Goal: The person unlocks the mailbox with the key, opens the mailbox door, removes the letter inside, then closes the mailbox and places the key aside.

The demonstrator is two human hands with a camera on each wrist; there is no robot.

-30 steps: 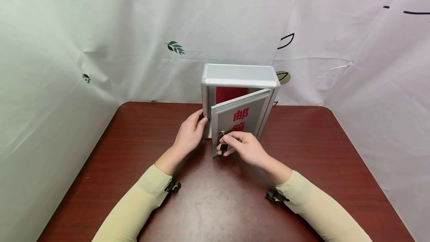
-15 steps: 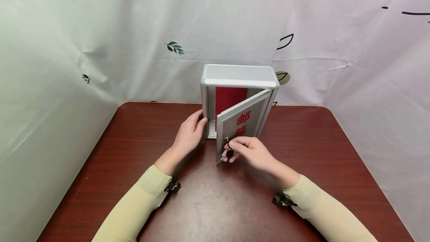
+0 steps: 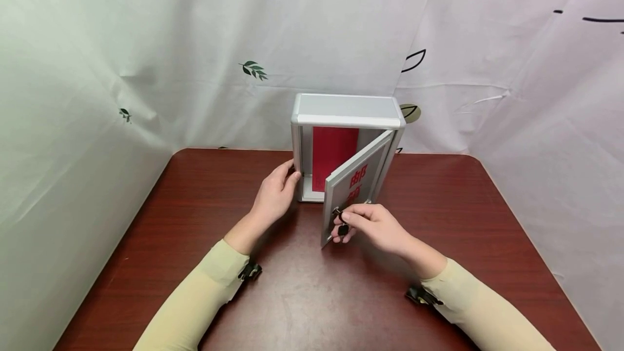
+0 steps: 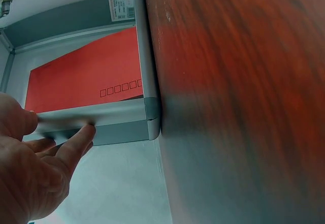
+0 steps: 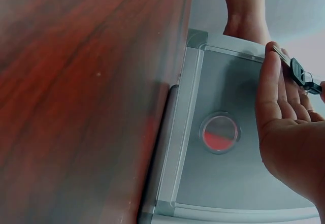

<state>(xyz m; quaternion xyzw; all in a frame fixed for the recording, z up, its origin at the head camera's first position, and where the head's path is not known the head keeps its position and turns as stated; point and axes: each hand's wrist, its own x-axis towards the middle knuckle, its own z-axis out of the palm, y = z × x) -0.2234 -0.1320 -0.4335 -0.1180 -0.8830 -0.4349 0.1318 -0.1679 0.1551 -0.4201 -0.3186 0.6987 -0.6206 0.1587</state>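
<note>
A silver metal mailbox point(image 3: 348, 106) stands on the table, its front door point(image 3: 375, 162) with red characters swung partway out. Inside leans a red envelope point(image 3: 333, 148), seen in the left wrist view with a row of small printed squares. My left hand point(image 3: 275, 195) grips the mailbox's left side wall, thumb at the front edge and fingers along the outside. With my right hand point(image 3: 379, 227) I pinch a key at the door's lock, near its free edge. A black-headed key point(image 3: 343, 230) hangs below the thumb. In the right wrist view, keys point(image 5: 298, 71) lie by the fingertips.
The dark red wooden table point(image 3: 219, 177) reaches out on both sides of the mailbox. White curtains point(image 3: 205, 58) with leaf prints enclose the back and sides. The door has a round window point(image 5: 220, 132) low down.
My right hand has drawn the door further outward, moving right and toward me, and more of the red envelope shows. The left hand and the mailbox body stay in place.
</note>
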